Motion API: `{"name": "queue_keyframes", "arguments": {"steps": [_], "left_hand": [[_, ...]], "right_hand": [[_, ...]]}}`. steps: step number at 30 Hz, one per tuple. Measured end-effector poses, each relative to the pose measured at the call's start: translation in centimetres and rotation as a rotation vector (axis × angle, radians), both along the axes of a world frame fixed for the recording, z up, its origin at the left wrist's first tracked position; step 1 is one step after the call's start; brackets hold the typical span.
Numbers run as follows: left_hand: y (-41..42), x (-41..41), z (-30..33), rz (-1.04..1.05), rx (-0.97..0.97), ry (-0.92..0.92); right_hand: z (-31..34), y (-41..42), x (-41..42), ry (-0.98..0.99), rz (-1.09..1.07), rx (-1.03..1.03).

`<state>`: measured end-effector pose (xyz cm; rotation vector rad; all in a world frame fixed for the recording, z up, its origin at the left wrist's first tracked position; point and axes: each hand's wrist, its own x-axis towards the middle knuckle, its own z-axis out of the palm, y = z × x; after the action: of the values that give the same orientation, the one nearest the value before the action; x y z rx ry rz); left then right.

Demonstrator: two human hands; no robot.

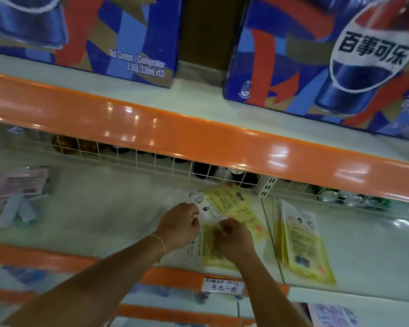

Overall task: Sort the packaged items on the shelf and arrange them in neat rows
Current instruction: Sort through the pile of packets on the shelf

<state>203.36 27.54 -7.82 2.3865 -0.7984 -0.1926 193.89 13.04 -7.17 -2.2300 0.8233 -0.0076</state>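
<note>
Flat yellow-and-white packets [224, 202] lie loose in the middle of the white shelf [99, 208], some overlapping. My left hand [181, 224] has its fingers curled at the edge of a white-ended packet. My right hand [234, 237] is curled over another yellow packet [210, 251] nearer the front. To the right, past a shelf seam, a stack of the same yellow packets [302, 241] lies lined up front to back. At the far left is a pile of pink and pale blue packets [19, 187].
An orange shelf lip [198, 138] hangs just above the hands, with blue cola cartons [328, 62] on it. A white wire grille [175, 165] backs the shelf, dark bottles behind it. A handwritten price tag [222, 285] hangs on the front edge.
</note>
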Motion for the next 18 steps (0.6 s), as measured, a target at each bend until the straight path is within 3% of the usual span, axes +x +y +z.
{"name": "queue_keyframes", "arguments": {"steps": [2,5,18], "left_hand": [[-0.6,-0.6,-1.2,-0.025,0.051,-0.103],[-0.9,-1.8,-2.6,-0.019,0.106,-0.223],[-0.6,-3.4,-4.5,0.009,0.127,-0.359]], "right_hand": [[-0.3,-0.9,-0.5,0.117,0.068,-0.183],[-0.6,-1.6,-1.1,0.239,0.107,-0.288],[-0.6,-2.8,-0.4,0.281,0.019,-0.262]]}}
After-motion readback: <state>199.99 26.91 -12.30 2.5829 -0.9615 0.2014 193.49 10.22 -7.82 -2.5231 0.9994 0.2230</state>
